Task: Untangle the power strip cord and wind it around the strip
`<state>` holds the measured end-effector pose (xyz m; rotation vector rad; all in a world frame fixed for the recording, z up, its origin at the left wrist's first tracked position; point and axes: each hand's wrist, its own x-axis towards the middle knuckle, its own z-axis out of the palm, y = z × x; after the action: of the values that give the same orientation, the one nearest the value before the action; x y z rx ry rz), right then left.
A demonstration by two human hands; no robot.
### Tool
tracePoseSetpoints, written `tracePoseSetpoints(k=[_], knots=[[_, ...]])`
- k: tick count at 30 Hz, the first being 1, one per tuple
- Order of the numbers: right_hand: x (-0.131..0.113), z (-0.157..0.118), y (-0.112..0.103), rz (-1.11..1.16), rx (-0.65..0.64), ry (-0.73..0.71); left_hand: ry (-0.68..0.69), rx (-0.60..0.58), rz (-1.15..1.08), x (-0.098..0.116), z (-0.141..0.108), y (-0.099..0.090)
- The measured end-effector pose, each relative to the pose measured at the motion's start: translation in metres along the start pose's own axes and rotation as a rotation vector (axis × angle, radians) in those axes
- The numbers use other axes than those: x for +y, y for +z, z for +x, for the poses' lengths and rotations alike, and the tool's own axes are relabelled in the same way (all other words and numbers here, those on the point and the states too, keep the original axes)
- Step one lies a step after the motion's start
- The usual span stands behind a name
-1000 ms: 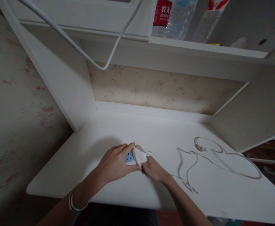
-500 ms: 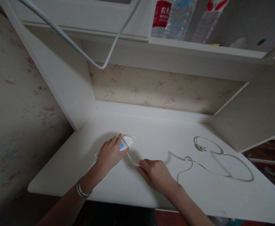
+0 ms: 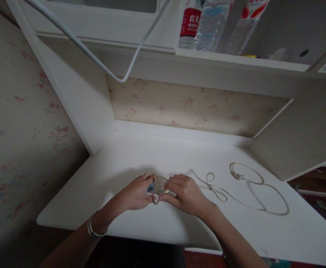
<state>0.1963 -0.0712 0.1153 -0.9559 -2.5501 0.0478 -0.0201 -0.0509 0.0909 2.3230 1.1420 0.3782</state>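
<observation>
Above the white desk, my left hand [image 3: 137, 192] is closed around a white power strip [image 3: 160, 185] with a blue socket face, most of it hidden by my fingers. Cream cord passes across the strip. My right hand [image 3: 183, 191] pinches the cord close against the strip's right end; its fingertips partly cover the spot. From there the loose cord [image 3: 217, 188] runs right over the desk in small loops and a wide curve. It ends in a plug [image 3: 238, 175] with its prongs showing, lying on the desk at the right.
The desk [image 3: 151, 149] has side panels and a low back ledge. Overhead, a shelf holds several plastic bottles [image 3: 211, 26]. A bent pale tube [image 3: 120, 79] hangs across the upper left. Floral wallpaper covers the left wall [image 3: 18, 130].
My right hand has moved up beside my left hand, bringing the cord against the strip. The strip has come nearer to me and slightly right. The loose cord's small loops have shifted.
</observation>
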Motion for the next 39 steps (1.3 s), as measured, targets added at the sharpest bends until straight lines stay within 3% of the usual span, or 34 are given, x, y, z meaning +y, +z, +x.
tracePoseSetpoints(k=[8,15,20,28,32,39], knots=[[0.013,0.004,-0.006,0.025,0.076,0.074,0.023,-0.030,-0.057,0.005,-0.005,-0.001],[0.013,0.015,0.000,0.104,0.024,-0.012,0.017,-0.072,0.008,0.004,-0.006,0.011],[0.023,0.019,0.009,0.196,0.040,0.045,0.047,-0.098,0.062,0.023,-0.010,0.014],[0.039,0.017,0.035,0.372,0.083,0.304,0.173,-0.171,0.020,0.059,-0.025,-0.007],[0.043,0.010,0.051,0.353,0.062,0.388,0.147,-0.135,-0.045,0.059,-0.027,-0.020],[0.052,-0.011,0.063,0.304,0.006,0.417,-0.027,-0.013,0.048,0.040,-0.024,-0.037]])
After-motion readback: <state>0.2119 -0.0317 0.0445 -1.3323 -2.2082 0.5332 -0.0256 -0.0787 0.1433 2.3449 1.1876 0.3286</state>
